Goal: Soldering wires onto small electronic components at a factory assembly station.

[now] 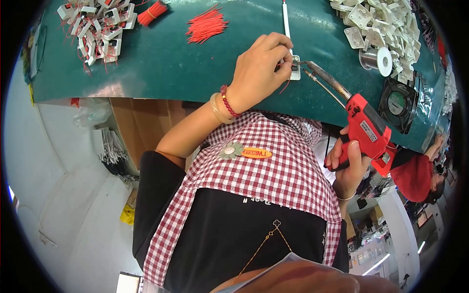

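Two hands (pixel 256 73) (pixel 348 163) work over green table (pixel 171 63).

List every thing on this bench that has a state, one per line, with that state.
left hand: pinching a small white part with a red wire on the green table
right hand: gripping the red soldering gun, tip at the part
solder spool: lying on its side
loose red wires: lying spread out
bundled red wires: tied
small fan: running or not, cannot tell

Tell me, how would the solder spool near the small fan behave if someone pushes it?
The solder spool lies on its flat side on the green table, so it would probably slide, not roll. It looks small yet likely heavy for its size. Its loose wire end would probably bend easily.
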Demonstrator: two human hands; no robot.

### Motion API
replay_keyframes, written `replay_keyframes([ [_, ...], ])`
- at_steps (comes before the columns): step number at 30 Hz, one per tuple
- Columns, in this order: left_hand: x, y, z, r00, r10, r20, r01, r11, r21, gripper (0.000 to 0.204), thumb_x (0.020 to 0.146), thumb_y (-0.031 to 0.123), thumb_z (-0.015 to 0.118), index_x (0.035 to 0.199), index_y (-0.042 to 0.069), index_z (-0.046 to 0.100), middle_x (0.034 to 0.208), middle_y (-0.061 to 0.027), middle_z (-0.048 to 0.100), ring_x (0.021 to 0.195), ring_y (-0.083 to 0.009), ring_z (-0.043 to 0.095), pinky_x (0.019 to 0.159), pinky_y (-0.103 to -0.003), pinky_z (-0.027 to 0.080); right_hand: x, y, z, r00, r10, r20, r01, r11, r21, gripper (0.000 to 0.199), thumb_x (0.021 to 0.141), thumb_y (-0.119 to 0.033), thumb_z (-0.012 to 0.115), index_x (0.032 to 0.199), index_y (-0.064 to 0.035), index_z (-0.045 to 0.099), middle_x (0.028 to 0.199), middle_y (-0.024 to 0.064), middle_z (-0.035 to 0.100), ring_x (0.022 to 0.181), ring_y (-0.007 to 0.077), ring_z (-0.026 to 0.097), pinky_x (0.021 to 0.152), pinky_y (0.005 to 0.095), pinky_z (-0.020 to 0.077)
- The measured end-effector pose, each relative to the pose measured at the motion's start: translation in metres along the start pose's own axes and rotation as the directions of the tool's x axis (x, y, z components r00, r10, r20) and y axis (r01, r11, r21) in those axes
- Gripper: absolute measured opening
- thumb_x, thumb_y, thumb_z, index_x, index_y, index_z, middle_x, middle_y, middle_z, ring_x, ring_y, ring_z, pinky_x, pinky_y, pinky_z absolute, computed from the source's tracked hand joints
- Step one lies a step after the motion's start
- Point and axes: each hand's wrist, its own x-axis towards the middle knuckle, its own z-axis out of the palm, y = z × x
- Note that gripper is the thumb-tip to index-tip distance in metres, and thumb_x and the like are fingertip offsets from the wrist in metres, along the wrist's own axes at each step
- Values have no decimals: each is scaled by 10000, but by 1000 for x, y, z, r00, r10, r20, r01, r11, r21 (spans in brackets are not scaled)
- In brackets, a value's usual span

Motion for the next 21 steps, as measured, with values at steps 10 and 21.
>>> replay_keyframes([
  [10,0,-3,0,999,45,-21,-45,999,0,66,701,42,651,739,58,598,990,0,611,821,-185,598,669,-296,498,-3,-2,3,999,26,-28,-27,999,-19,297,943,-233,435,1053,42,468,570,58,433,407,102,385,425,248,384],
  [21,0,-2,-1,1000,30,-8,-30,1000,-1,51,706,49,649,742,63,615,993,9,609,822,-188,595,678,-307,494,-2,-7,8,999,12,-33,-15,997,-80,314,941,-243,438,1058,47,462,559,45,423,404,89,371,419,233,361],
])
